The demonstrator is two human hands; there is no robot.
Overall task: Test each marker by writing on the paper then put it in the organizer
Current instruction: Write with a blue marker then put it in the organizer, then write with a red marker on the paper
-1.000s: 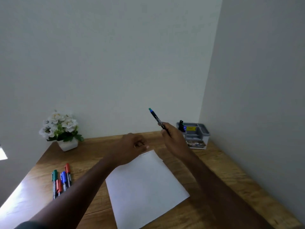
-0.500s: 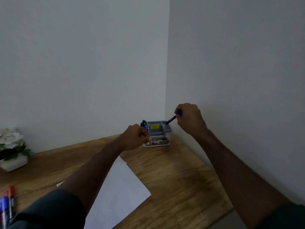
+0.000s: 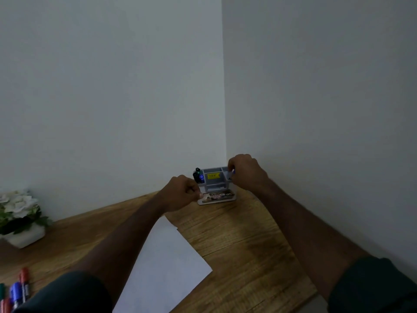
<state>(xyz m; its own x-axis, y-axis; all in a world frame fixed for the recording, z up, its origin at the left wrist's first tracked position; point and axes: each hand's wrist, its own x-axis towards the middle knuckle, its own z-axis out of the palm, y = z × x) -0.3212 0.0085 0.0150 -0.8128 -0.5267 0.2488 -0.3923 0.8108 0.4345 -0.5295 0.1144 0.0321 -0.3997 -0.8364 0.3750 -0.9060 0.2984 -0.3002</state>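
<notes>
Just right of the frame's centre, the grey organizer [image 3: 215, 180] sits in the corner where the 2 walls meet, on the far end of the wooden worktop [image 3: 237, 240]. It carries a yellow label on its back wall and a printed strip along its front lip. At its left end, dark markers already in the organizer [image 3: 198, 175] stand upright, 1 showing a blue cap and 1 a green tip.

The right hand [image 3: 244, 171] is at the organizer's right end, fingers curled and pinching a marker [image 3: 232, 173], of which only a small blue and dark bit shows at the fingertips, over the right compartment. Whether it touches the compartment floor cannot be told.

The left hand [image 3: 180, 193] is curled into a loose fist just beside the organizer's front left corner; whether it holds anything cannot be told, and contact with the organizer is unclear.

The white paper [image 3: 164, 267] lies at bottom centre, partly under the left forearm. At the bottom left edge, a cluster of loose markers [image 3: 17, 290] lies on the worktop, with red, blue and green caps. At the left edge stands a white flower pot [image 3: 20, 218].
</notes>
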